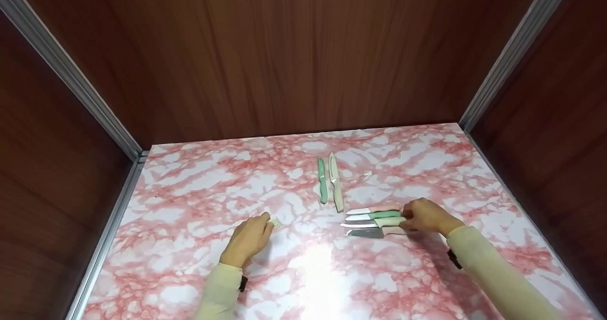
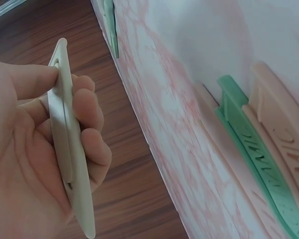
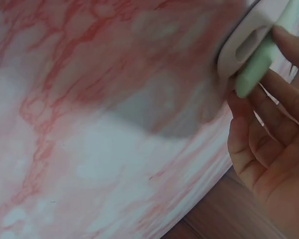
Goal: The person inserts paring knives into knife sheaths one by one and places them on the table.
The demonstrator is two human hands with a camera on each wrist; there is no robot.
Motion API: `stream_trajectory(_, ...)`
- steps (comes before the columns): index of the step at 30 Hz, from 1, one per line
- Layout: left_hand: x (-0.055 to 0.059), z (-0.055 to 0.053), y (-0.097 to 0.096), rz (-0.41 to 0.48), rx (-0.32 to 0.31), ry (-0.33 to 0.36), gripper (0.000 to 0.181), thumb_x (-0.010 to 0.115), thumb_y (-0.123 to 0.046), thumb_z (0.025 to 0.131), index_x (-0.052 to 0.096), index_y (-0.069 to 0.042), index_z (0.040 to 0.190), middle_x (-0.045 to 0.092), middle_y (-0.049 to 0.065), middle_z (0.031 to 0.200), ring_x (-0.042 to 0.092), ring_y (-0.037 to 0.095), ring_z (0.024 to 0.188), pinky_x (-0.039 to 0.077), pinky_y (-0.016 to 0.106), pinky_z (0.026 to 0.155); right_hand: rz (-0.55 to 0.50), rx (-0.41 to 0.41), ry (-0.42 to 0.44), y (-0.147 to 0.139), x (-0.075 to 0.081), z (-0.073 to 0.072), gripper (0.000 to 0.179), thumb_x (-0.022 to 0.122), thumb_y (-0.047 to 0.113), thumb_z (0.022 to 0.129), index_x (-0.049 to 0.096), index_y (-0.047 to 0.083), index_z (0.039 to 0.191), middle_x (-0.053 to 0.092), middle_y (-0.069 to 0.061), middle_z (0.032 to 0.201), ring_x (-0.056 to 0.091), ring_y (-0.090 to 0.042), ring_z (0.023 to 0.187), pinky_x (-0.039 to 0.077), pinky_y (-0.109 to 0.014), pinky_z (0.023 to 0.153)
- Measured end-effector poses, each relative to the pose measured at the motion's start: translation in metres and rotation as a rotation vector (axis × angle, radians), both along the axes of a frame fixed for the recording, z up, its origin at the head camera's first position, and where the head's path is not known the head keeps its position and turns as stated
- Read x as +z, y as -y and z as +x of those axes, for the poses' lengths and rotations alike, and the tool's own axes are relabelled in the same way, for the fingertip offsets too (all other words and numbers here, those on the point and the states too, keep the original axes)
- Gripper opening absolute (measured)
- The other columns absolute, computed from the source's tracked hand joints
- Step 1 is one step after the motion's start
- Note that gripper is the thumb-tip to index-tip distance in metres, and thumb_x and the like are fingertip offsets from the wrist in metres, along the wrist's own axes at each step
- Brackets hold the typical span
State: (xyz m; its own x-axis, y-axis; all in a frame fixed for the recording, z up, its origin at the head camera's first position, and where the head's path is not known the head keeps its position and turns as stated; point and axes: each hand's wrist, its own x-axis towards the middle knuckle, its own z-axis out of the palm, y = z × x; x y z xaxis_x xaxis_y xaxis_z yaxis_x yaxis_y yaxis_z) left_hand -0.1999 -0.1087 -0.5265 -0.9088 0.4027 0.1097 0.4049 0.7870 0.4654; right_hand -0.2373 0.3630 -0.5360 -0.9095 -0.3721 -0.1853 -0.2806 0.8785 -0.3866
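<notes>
Left hand [image 1: 247, 238] grips cream piece [image 2: 72, 149], right hand [image 1: 425, 215] pale-green knife [image 3: 261, 63], beside other knives [image 1: 385, 214]

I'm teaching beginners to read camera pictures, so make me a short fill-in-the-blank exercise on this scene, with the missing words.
1. The left hand holds a slim cream tool, while the right hand pinches a light green handle at a row of knives, ____ in number.
2. Farther back, the green knife lies to the ____ of the cream knife in the head view.
3. The red-and-pink pattern on the table has a ____ background.

Missing words: four; left; white.
</notes>
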Motion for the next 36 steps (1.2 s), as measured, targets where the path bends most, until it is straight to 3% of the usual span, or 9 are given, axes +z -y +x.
stream_trajectory(7,-0.001,-0.002,-0.002,-0.004,0.007,-0.009,0.020,0.049,-0.018,0.098,0.043,-0.015,0.078,0.038,-0.005,0.062,0.037,0.012,0.056,0.034,0.030,0.052,-0.040,0.104,0.000,-0.002,0.001,-0.001,0.009,0.074,0.018,0.081,0.067,0.012,0.080,0.053,0.008,0.067,0.044,-0.010,0.060,0.038,-0.029,0.059)
stream_trajectory(15,-0.002,-0.001,-0.003,0.008,0.001,0.030,0.021,0.048,-0.017,0.098,0.043,-0.014,0.078,0.036,-0.005,0.063,0.036,0.010,0.055,0.034,0.027,0.051,-0.069,0.086,0.066,-0.005,0.004,0.001,0.016,0.074,0.020,0.080,0.065,0.010,0.087,0.055,0.006,0.073,0.046,-0.012,0.066,0.040,-0.031,0.064)
stream_trajectory(21,-0.002,0.000,-0.004,0.010,0.005,0.041,0.021,0.047,-0.018,0.098,0.044,-0.015,0.078,0.037,-0.006,0.063,0.036,0.009,0.056,0.033,0.027,0.051,-0.104,0.121,0.108,-0.003,0.004,0.003,0.019,0.075,0.022,0.079,0.060,0.012,0.084,0.052,0.006,0.070,0.044,-0.011,0.065,0.038,-0.030,0.062)
stream_trajectory(27,-0.002,-0.001,-0.007,0.004,-0.004,0.052,0.021,0.047,-0.019,0.098,0.044,-0.015,0.078,0.037,-0.006,0.063,0.036,0.010,0.056,0.034,0.027,0.053,-0.062,0.164,0.117,0.004,0.005,0.004,0.011,0.068,0.019,0.082,0.062,0.016,0.092,0.055,0.005,0.080,0.046,-0.012,0.071,0.038,-0.033,0.067)
stream_trajectory(30,-0.003,-0.001,-0.008,-0.005,-0.009,0.042,0.020,0.047,-0.019,0.098,0.044,-0.014,0.079,0.038,-0.005,0.063,0.037,0.010,0.056,0.034,0.028,0.053,-0.032,0.149,0.119,0.009,0.006,0.005,0.006,0.061,0.018,0.085,0.062,0.016,0.089,0.056,0.004,0.082,0.047,-0.013,0.071,0.038,-0.035,0.069)
stream_trajectory(36,-0.002,-0.003,-0.014,0.003,-0.027,0.038,0.022,0.045,-0.018,0.099,0.043,-0.014,0.078,0.037,-0.004,0.062,0.035,0.010,0.054,0.033,0.027,0.050,0.003,0.069,0.121,0.016,0.005,0.007,0.035,0.053,0.044,0.094,0.063,0.011,0.093,0.058,0.003,0.082,0.049,-0.014,0.069,0.040,-0.037,0.068)
